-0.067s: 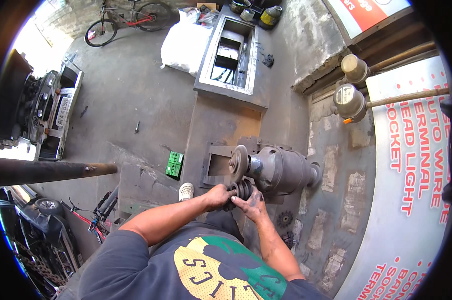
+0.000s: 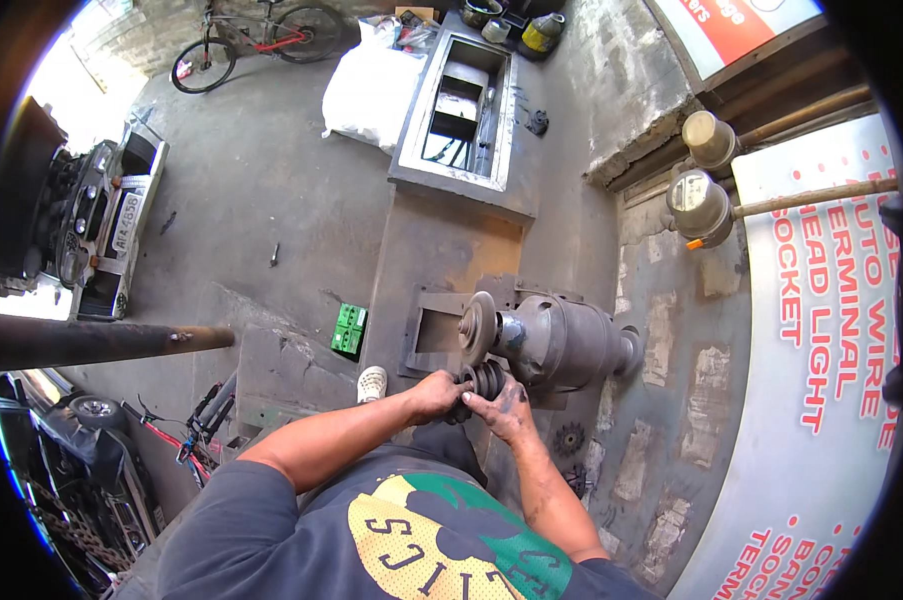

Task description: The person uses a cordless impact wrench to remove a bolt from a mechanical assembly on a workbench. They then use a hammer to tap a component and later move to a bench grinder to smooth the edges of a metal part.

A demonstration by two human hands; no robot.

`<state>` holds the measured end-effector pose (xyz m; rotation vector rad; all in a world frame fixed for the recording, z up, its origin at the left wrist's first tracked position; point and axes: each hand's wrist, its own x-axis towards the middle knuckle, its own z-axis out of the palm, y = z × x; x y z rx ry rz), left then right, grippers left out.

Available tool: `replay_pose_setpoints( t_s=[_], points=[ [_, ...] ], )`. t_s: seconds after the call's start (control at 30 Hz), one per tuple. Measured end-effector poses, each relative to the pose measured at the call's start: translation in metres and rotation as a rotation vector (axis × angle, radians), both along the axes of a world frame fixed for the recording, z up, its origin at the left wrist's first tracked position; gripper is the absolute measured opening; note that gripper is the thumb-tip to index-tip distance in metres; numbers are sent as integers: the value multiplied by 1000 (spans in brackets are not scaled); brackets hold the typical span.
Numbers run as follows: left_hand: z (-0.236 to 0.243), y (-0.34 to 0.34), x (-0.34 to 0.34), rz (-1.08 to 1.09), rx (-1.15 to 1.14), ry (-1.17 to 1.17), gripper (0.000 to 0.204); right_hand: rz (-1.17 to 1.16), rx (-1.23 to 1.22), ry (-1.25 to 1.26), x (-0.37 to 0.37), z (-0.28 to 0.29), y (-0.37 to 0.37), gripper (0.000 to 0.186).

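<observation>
Between my hands is a dark grooved pulley (image 2: 485, 380), held just below the wheel of a bench grinder. My left hand (image 2: 437, 394) is closed on its left side, with the fingertips partly hidden. On the other side my right hand (image 2: 505, 408) grips it, thumb lying across the front and fingers dark with grime. Right above them stands the round grinding wheel (image 2: 477, 328), mounted on the shaft of a big grey motor (image 2: 566, 340). A small gap seems to separate pulley and wheel; contact I cannot tell.
A green battery (image 2: 348, 329) sits on the floor left of the bench (image 2: 396, 260). Beyond it is a metal-rimmed basin (image 2: 403, 150) beside a white sack (image 2: 371, 95). A dark pole (image 2: 121, 342) juts in from the left. Gear-like parts (image 2: 569, 438) lie by my right forearm.
</observation>
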<state>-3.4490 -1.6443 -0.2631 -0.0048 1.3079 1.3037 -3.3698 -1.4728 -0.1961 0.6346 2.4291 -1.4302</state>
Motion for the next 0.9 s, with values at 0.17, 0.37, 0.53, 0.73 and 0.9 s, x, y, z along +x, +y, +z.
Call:
replay_pose_setpoints(
  t_s=[0.17,0.37,0.53,0.73,0.9],
  points=[
    [-11,8,4,133,58,-430,31,100,300,-406,-45,34,-4,56],
    [-8,-2,-9,-37,-12,541,27,42,104,-228,-21,35,-10,71],
    [0,0,-20,-94,-27,370,26,-27,-42,21,0,11,-12,89],
    [2,2,-7,77,72,-51,29,-43,-30,51,-11,4,-8,69],
    [10,2,-3,196,87,-481,21,-34,240,-304,-38,28,-16,77]
  ],
)
